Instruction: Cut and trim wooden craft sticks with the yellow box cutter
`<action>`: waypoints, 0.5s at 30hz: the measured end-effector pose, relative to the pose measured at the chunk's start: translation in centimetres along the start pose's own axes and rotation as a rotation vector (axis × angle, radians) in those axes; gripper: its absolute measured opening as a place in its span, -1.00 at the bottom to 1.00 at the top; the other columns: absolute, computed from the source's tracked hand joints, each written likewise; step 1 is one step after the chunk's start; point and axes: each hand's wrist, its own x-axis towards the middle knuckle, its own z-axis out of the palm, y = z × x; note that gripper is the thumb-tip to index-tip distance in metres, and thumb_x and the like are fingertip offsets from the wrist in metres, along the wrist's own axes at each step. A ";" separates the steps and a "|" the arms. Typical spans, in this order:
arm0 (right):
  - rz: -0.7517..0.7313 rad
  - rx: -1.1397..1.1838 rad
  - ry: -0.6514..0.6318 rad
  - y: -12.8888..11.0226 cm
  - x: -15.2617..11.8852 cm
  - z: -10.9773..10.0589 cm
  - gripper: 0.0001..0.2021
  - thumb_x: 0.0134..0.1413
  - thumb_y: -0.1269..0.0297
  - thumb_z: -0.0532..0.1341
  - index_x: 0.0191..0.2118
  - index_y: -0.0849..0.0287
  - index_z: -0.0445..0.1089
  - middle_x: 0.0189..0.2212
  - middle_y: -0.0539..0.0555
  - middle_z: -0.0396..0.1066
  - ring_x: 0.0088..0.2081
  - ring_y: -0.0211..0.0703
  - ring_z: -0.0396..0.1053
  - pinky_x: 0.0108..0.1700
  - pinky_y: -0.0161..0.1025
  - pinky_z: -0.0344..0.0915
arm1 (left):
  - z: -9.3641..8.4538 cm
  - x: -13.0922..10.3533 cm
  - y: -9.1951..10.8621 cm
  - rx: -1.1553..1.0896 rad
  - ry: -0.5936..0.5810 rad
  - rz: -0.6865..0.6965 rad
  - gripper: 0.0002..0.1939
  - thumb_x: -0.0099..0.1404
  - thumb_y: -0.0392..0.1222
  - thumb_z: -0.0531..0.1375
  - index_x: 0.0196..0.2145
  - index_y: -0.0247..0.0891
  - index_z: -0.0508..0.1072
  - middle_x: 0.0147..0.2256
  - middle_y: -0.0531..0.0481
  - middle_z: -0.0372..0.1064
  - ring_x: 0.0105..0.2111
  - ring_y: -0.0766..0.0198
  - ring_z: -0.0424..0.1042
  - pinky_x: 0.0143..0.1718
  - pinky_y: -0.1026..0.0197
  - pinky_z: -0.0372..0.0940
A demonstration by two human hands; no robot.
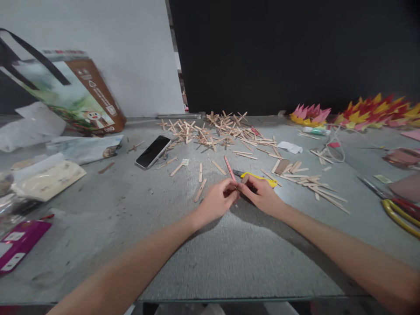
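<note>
Both hands are together over the middle of the table (183, 267), fingertips meeting. Right hand (264, 197): thumb and forefinger pinched on a small brown piece (245, 179). Left hand (216, 202): fingers curled in, tips against the right's; cannot tell whether they grip anything. Pink striped stick (229, 165) runs away from the left fingertips, slanting up and left in view; its near end is hidden, so held or merely lying there is unclear.

Just beyond the right hand, a yellow cutter (269, 180), partly covered by the fingers, dark end toward the striped stick. Near the left hand, single flat wooden sticks lie apart from one another, one (200, 190) just beside the wrist side, another (218, 167) farther off.

Right of the hands: brown block (282, 166) among a loose spread of wooden sticks (323, 193). White crumpled paper (290, 148) behind it. Farther right, scissors (390, 212) with yellow handles, near the table's edge of view.

Beyond the hands: broad heap of wooden sticks (211, 141), many crossing in small star-like clusters. Phone (152, 152) to its left, screen dark, lying flat.

Far right, back: pink-and-yellow folded paper flower (310, 117), then a longer row of red, yellow and pink pointed paper (377, 113). Glue tube (316, 131) in front.

Far left: printed carrier bag (87, 98) upright near the wall, cream packet (49, 179) before it, purple package (24, 243) nearest.
</note>
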 end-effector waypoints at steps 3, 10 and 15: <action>-0.004 -0.009 0.003 0.1 0.0 0.0 -0.64 0.49 -0.07 0.14 -0.31 0.04 0.33 -0.48 -0.03 0.44 -0.45 -0.14 0.32 -0.35 -0.18 0.23 | 0.0 0.0 0.1 -0.001 -0.002 -0.003 -0.90 0.45 -0.23 0.16 -0.12 -0.22 0.47 -0.34 0.02 0.50 -0.37 0.27 0.45 -0.26 0.22 0.33; 0.009 -0.028 0.004 0.4 0.0 0.0 -0.64 0.49 -0.06 0.15 -0.31 0.04 0.32 -0.49 -0.04 0.41 -0.44 -0.14 0.33 -0.35 -0.18 0.23 | 0.0 -0.1 0.3 0.028 -0.001 -0.001 -0.90 0.46 -0.22 0.17 -0.12 -0.22 0.47 -0.33 0.01 0.51 -0.34 0.25 0.46 -0.24 0.21 0.33; 0.006 -0.042 0.004 0.3 0.0 0.0 -0.65 0.49 -0.06 0.14 -0.31 0.04 0.32 -0.48 -0.03 0.44 -0.44 -0.13 0.34 -0.34 -0.17 0.24 | -0.1 -0.1 0.2 0.056 -0.006 0.000 -0.88 0.48 -0.21 0.15 -0.10 -0.21 0.47 -0.32 0.00 0.51 -0.33 0.23 0.47 -0.25 0.20 0.32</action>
